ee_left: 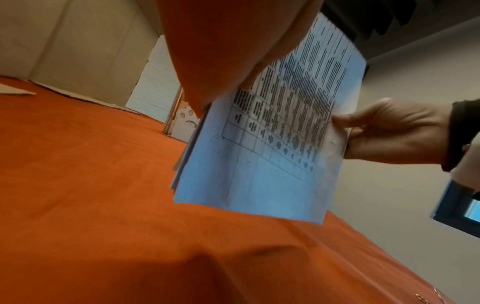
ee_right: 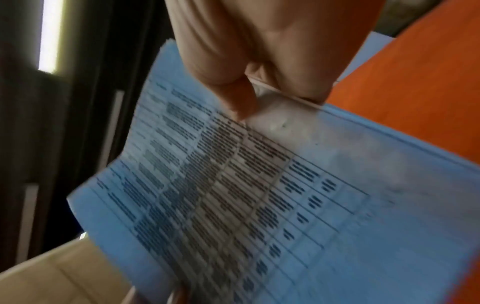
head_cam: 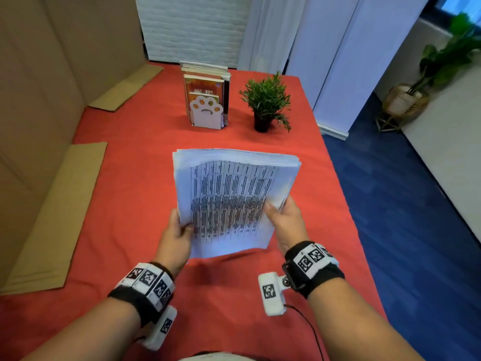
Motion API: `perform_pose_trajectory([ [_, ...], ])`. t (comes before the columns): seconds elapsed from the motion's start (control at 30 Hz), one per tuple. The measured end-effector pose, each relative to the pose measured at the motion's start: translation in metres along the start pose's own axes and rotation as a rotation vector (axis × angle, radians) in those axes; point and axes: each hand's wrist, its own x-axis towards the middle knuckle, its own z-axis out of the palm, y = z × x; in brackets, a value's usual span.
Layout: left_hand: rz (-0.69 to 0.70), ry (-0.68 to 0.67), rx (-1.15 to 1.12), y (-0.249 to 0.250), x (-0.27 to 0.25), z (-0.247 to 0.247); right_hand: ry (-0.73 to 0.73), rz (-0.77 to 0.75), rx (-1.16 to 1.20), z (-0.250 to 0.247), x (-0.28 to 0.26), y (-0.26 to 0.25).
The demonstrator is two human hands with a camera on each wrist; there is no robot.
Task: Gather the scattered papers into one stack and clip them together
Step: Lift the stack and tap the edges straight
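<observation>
A stack of white papers (head_cam: 229, 196) printed with a dense table is held tilted above the red tablecloth (head_cam: 125, 199), its near edge lifted off the cloth. My left hand (head_cam: 179, 227) grips the stack's left edge with the thumb on the top sheet. My right hand (head_cam: 281, 217) pinches the right edge, thumb on top, fingers underneath. The left wrist view shows the paper stack (ee_left: 272, 144) from below, with the right hand (ee_left: 384, 131) at its side. The right wrist view shows the thumb (ee_right: 233, 98) pressed on the printed sheet (ee_right: 259, 195). No clip is visible.
A white paw-shaped bookend (head_cam: 207, 113) holding books stands at the back centre, beside a small potted plant (head_cam: 265, 102). Cardboard sheets (head_cam: 52, 220) lie along the left side against a cardboard wall. The table's right edge drops to blue carpet (head_cam: 403, 217).
</observation>
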Motion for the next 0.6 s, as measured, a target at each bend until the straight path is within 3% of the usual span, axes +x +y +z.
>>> perform_pose_trajectory([
  [0.13,-0.001,0.031,-0.048,-0.007,-0.006,0.006,0.029,-0.074,-0.083,0.003,-0.015,0.006],
  [0.3,-0.050,0.054,-0.144,-0.014,-0.013,0.010,0.069,0.026,-0.088,0.002,-0.029,0.016],
  [0.6,0.086,0.130,-0.215,0.017,-0.005,0.008,0.067,0.116,-0.038,0.015,-0.034,-0.002],
])
